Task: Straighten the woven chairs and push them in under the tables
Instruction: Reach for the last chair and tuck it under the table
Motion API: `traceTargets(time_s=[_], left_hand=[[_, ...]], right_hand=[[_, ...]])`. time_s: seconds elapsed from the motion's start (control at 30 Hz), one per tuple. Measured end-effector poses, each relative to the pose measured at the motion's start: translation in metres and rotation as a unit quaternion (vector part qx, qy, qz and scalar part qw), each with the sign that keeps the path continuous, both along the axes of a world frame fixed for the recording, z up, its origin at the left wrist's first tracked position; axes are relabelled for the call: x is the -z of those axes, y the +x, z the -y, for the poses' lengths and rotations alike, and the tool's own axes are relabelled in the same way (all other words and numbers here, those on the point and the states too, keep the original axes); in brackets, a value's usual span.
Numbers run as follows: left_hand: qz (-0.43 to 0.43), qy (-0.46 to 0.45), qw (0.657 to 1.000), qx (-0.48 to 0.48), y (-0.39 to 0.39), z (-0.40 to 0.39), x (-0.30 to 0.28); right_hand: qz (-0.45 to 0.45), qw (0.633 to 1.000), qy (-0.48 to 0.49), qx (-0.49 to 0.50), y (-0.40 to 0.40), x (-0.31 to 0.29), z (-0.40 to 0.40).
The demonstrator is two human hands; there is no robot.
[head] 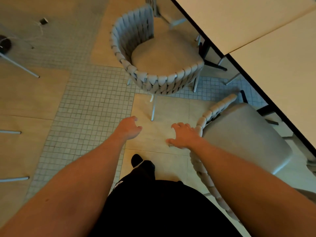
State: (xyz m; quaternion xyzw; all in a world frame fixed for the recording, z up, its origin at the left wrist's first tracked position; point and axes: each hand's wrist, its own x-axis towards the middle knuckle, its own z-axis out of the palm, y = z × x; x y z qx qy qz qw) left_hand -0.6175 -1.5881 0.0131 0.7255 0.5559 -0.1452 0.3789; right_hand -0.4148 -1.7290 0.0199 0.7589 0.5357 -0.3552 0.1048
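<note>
A woven chair [159, 81] with a round beige cushion stands ahead of me, turned at an angle, its seat partly under the pale table [277, 53]. A second woven chair [246, 134] sits at my right, seat toward the table, its woven backrest curving under my right forearm. My left hand [129, 128] hovers over the floor with loosely curled fingers, holding nothing. My right hand [183, 135] is spread, also empty, just beside the near chair's backrest rim; contact with it is unclear.
Two pale tabletops with dark edges fill the upper right, dark table legs [213, 64] beneath. Metal legs of other furniture [20, 67] poke in at the left. A small dark object with string [43, 21] lies on the floor far left. My dark-socked foot [136, 159] is below.
</note>
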Motion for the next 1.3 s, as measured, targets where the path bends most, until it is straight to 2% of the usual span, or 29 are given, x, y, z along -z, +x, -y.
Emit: traceTargets(time_s=[0.27, 0.6, 0.77, 1.13, 1.3], left_hand=[[-0.001, 0.002, 1.000, -0.011, -0.034, -0.085, -0.007], [-0.012, 0.003, 1.000, -0.022, -0.053, -0.167, -0.005], [-0.016, 0.002, 1.000, -0.021, -0.040, -0.225, 0.000], [-0.007, 0.018, 1.000, -0.015, 0.023, -0.364, 0.002], [0.028, -0.011, 0.996, -0.083, 0.050, -0.420, 0.008]], right_hand=[[-0.005, 1.000, 0.008, -0.007, -0.032, -0.003, -0.099], [0.004, 0.999, -0.006, -0.032, -0.043, 0.002, -0.185], [0.001, 0.999, -0.007, -0.038, -0.028, 0.005, -0.241], [-0.022, 0.999, -0.010, 0.020, 0.029, 0.005, -0.359], [-0.027, 0.997, -0.030, 0.062, 0.037, 0.015, -0.387]])
